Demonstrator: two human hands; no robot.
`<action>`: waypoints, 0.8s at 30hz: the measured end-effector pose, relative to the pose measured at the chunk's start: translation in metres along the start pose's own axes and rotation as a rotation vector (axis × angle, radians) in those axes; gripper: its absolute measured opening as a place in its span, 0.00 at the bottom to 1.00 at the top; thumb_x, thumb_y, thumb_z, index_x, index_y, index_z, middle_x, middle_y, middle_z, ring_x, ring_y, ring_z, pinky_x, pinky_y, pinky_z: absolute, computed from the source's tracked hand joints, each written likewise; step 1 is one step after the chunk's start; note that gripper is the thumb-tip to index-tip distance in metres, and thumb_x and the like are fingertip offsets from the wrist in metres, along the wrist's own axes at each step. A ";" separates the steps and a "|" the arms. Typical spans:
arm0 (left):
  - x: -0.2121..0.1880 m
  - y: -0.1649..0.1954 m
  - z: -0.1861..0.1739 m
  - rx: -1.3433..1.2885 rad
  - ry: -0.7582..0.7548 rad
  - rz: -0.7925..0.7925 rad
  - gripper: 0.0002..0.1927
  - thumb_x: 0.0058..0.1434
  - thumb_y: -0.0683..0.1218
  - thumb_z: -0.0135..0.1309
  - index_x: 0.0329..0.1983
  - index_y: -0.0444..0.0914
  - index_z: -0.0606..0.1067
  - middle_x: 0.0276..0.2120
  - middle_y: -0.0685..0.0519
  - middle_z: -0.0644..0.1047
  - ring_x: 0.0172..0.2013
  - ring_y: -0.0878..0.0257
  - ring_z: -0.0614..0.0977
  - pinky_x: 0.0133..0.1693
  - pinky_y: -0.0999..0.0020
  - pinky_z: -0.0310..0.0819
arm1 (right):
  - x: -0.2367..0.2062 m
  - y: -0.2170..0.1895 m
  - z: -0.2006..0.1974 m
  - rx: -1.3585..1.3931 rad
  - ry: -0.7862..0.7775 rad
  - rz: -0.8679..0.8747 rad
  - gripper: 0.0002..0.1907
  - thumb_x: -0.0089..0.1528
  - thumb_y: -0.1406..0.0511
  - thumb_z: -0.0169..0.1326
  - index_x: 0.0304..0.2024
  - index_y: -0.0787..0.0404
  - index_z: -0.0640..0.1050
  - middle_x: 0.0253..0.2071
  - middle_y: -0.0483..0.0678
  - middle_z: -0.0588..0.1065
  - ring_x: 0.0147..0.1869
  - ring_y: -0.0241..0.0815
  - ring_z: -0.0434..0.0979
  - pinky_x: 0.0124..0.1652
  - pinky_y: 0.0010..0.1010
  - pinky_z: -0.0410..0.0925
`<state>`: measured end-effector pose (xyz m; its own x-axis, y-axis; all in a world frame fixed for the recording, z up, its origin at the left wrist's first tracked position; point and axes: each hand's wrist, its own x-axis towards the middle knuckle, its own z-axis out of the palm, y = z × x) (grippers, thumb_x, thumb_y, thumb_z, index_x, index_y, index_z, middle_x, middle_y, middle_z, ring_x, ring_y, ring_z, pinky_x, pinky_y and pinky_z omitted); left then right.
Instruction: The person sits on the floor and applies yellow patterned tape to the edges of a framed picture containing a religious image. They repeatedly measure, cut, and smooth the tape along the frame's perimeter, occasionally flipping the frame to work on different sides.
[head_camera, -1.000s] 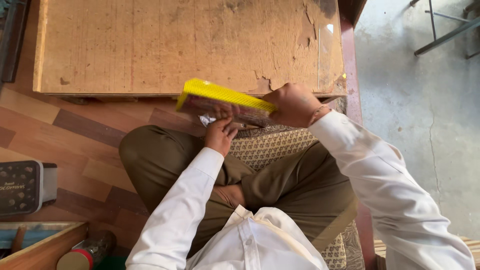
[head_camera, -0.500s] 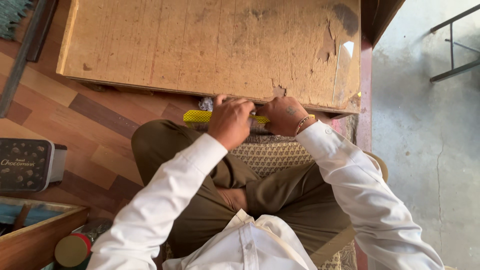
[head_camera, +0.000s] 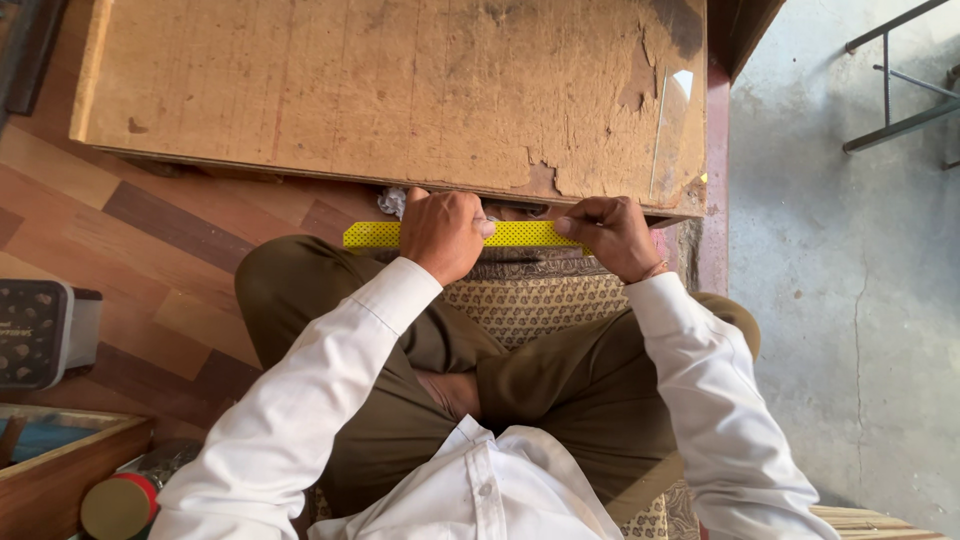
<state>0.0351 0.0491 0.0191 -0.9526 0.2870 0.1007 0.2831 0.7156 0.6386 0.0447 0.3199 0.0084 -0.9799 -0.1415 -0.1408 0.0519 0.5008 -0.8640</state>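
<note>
A long, flat yellow strip with a dotted surface (head_camera: 520, 233) is held level in front of my crossed legs, just below the near edge of a low worn wooden board (head_camera: 300, 90). My left hand (head_camera: 443, 232) is closed over the strip near its middle, and its left end (head_camera: 365, 236) sticks out past my fingers. My right hand (head_camera: 610, 232) pinches the strip's right end. I sit cross-legged on a patterned cushion (head_camera: 530, 300), in a white shirt and olive trousers.
A clear glass piece (head_camera: 672, 120) lies on the board's right side, where the surface is chipped. A black and white box (head_camera: 40, 330) stands at left. A wooden tray (head_camera: 60, 470) and a red-capped can (head_camera: 115, 505) sit at lower left. Grey concrete floor (head_camera: 860, 300) lies to the right.
The yellow strip has come down from a raised, tilted hold to lie flat and level by the board's edge. My left hand moved from under it to on top of it.
</note>
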 end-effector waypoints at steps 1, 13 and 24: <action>0.000 0.000 0.001 0.000 -0.023 -0.015 0.12 0.60 0.48 0.62 0.23 0.39 0.80 0.22 0.46 0.81 0.25 0.53 0.81 0.45 0.56 0.62 | 0.000 0.004 0.001 0.007 0.006 0.008 0.11 0.61 0.63 0.65 0.39 0.66 0.85 0.29 0.47 0.81 0.32 0.32 0.76 0.33 0.27 0.70; 0.010 0.006 0.001 0.066 -0.141 -0.098 0.13 0.63 0.50 0.60 0.25 0.39 0.80 0.23 0.45 0.81 0.26 0.51 0.81 0.44 0.56 0.62 | -0.001 0.001 0.009 -0.161 0.176 -0.090 0.12 0.68 0.61 0.57 0.47 0.63 0.84 0.42 0.48 0.82 0.43 0.38 0.81 0.44 0.28 0.73; 0.017 -0.001 0.010 0.108 -0.162 -0.093 0.13 0.65 0.50 0.57 0.27 0.39 0.79 0.25 0.47 0.81 0.29 0.51 0.82 0.44 0.53 0.63 | -0.047 -0.011 0.106 -0.846 0.397 -0.713 0.25 0.66 0.72 0.57 0.66 0.69 0.71 0.69 0.59 0.69 0.75 0.55 0.68 0.73 0.48 0.60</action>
<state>0.0195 0.0594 0.0125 -0.9473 0.3091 -0.0842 0.2135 0.8052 0.5533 0.1102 0.2307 -0.0264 -0.7343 -0.4181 0.5348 -0.5309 0.8446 -0.0687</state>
